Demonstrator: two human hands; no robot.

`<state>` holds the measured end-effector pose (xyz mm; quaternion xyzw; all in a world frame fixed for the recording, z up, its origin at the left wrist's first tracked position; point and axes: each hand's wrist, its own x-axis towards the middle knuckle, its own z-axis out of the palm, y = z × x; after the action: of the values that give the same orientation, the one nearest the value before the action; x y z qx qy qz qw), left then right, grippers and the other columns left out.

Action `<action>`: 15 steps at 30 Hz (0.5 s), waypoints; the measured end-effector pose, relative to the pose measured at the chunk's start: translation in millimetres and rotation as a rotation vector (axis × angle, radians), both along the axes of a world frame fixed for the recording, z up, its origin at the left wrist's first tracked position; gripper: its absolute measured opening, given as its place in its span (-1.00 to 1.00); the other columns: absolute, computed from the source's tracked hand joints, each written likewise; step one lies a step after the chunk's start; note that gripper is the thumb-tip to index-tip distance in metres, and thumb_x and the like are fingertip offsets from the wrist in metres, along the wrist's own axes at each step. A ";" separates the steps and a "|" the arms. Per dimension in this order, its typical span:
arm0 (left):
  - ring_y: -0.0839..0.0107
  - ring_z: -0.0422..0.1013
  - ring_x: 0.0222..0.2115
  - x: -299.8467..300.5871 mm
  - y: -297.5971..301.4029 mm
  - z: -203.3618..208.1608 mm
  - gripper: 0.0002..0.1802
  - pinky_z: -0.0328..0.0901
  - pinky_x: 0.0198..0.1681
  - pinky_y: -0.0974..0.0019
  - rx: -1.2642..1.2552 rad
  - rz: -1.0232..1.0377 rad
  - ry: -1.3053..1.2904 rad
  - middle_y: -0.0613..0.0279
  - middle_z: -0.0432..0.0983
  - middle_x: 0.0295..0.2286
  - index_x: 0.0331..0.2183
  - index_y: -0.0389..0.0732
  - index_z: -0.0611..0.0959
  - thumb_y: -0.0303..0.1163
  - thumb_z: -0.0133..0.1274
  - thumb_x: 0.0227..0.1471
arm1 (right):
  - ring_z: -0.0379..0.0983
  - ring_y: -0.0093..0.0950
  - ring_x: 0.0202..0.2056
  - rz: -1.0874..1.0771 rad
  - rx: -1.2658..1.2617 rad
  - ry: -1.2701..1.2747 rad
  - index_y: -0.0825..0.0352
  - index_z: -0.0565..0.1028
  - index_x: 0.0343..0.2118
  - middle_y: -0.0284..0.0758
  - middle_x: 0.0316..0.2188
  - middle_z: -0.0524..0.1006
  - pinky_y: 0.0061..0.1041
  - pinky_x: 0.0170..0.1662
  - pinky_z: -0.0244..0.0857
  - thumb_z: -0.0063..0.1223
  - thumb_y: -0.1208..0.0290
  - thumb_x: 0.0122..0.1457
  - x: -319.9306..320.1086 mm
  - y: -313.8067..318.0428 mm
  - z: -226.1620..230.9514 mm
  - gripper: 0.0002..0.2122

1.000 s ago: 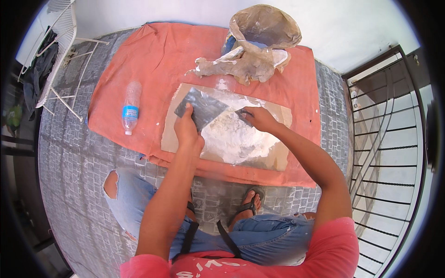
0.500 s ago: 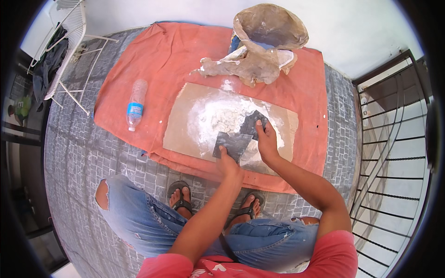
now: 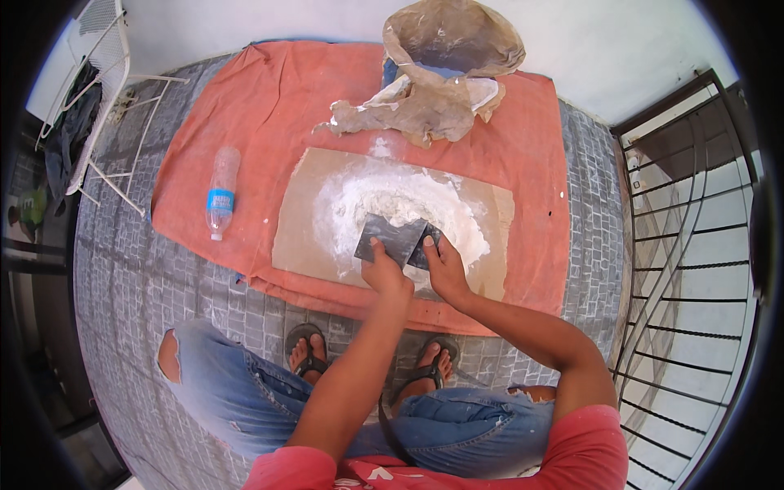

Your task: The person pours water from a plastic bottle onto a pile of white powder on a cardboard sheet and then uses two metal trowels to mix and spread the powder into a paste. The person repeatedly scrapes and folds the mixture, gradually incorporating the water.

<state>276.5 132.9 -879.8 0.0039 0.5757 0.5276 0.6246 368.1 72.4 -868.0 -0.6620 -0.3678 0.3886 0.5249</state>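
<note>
My left hand (image 3: 385, 271) is closed on a dark grey square scraper (image 3: 390, 235), thumb lying on top. In my right hand (image 3: 446, 271) is a second dark scraper (image 3: 419, 258), pinched between thumb and fingers and partly hidden behind the first one. The two blades overlap at the near side of a heap of white powder (image 3: 367, 194). This powder is spread over a flat brown board (image 3: 296, 214), with lumps at its middle and a thinner dusting round the sides. My fingers under the scrapers are mostly hidden.
The board lies on an orange cloth (image 3: 214, 106) over grey paving. Behind it stands an open brown paper bag (image 3: 412, 114) with white residue. A clear plastic bottle (image 3: 220, 192) lies at left. A white metal chair (image 3: 110, 82) and a barred railing (image 3: 686, 298) flank the area.
My right hand has come left and nearer to me with its scraper. The left hand has risen slightly, and the two blades now overlap more. The whole view has shifted a little.
</note>
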 end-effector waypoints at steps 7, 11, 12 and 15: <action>0.23 0.61 -0.13 7.5 15.5 -12.2 -0.62 0.59 -0.16 0.14 -0.055 0.055 -0.060 0.06 0.61 -0.02 0.10 -0.38 0.57 -0.33 0.13 0.42 | 0.17 -0.63 -0.41 0.048 -0.009 -0.233 0.43 0.54 -0.09 -0.48 -0.51 0.34 -0.42 -0.36 0.17 -0.07 0.16 0.58 18.0 -7.9 8.0 -0.64; 0.24 0.57 -0.09 -0.7 38.5 -11.8 -0.61 0.51 -0.05 0.13 0.014 0.069 0.010 0.04 0.60 0.02 0.12 -0.41 0.57 -0.32 0.10 0.43 | 0.18 -0.57 -0.45 0.120 -0.035 -0.358 0.43 0.52 -0.13 -0.36 -0.54 0.33 -0.38 -0.37 0.18 -0.05 0.19 0.57 25.1 -15.9 15.2 -0.67; 0.25 0.55 -0.06 -5.7 45.2 -11.2 -0.60 0.46 0.01 0.13 0.034 0.065 0.032 0.03 0.60 0.04 0.13 -0.43 0.57 -0.33 0.09 0.44 | 0.18 -0.55 -0.46 0.123 -0.029 -0.420 0.43 0.52 -0.12 -0.32 -0.55 0.33 -0.37 -0.38 0.18 -0.05 0.21 0.56 30.3 -17.8 19.5 -0.68; 0.26 0.54 -0.04 -25.7 56.2 -9.8 -0.61 0.42 0.06 0.15 0.181 0.000 0.205 0.03 0.60 0.04 0.11 -0.40 0.58 -0.30 0.08 0.45 | 0.42 -0.22 -0.40 0.109 0.040 -0.664 0.39 0.56 -0.02 -0.13 -0.34 0.55 -0.26 -0.30 0.29 -0.01 0.33 0.51 47.3 -15.3 34.5 -0.77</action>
<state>250.7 189.1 -889.6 0.1141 0.5865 0.5743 0.5596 415.4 57.1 -833.5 -0.7214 -0.5612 0.1719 0.3675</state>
